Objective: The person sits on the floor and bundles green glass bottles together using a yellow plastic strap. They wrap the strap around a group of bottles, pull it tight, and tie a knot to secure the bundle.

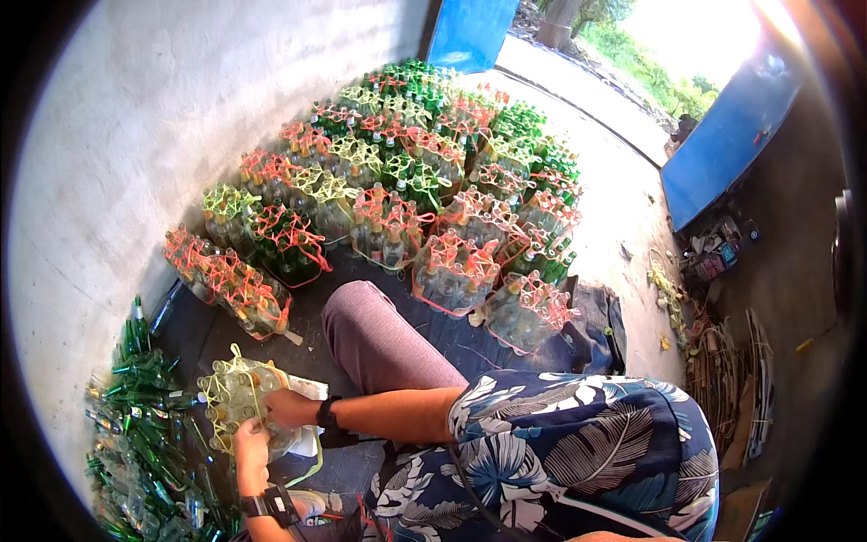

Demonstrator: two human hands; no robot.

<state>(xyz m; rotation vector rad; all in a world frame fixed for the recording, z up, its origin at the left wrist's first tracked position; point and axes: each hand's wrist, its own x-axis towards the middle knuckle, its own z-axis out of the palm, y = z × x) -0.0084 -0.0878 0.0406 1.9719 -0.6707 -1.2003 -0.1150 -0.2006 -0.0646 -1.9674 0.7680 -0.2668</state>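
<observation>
In front of me stands a bundle of clear glass bottles (234,389), their necks laced together with a yellow-green plastic strap (255,387). My left hand (250,442) pinches the strap at the near side of the bundle. Close beside it, my right hand (290,408) is curled over the bottle tops with its fingers at the same strap; the fingertips are partly hidden. A loose strap tail (313,467) trails down to the floor. Under and beside the bundle lies a white flat piece (308,389), perhaps board. Both wrists wear black bands.
Loose green and clear bottles (145,433) are heaped along the wall (101,169). Many strapped bottle bundles (393,230) stand in rows on a dark sheet (433,332). Blue doors (731,135) open outside. Flattened cardboard (752,386) and bundled sticks (711,379) lie at right.
</observation>
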